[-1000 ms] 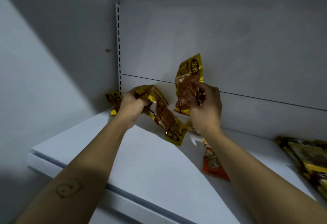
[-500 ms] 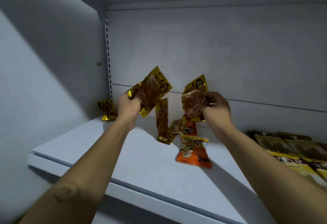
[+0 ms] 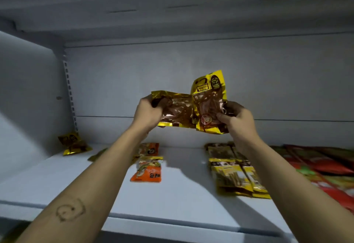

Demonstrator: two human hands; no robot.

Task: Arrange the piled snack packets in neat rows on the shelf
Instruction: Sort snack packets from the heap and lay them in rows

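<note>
Left hand (image 3: 148, 113) and right hand (image 3: 236, 120), each gripping a gold packet (image 3: 177, 111), have now brought them together above the shelf (image 3: 172, 200), likely stacking them for a row

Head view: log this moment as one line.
left hand: grips sideways gold foil snack packet | right hand: grips upright gold foil snack packet | packets: overlapping, held above white metal shelf

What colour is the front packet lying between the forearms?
The front packet is orange; head view shows it best.
</note>
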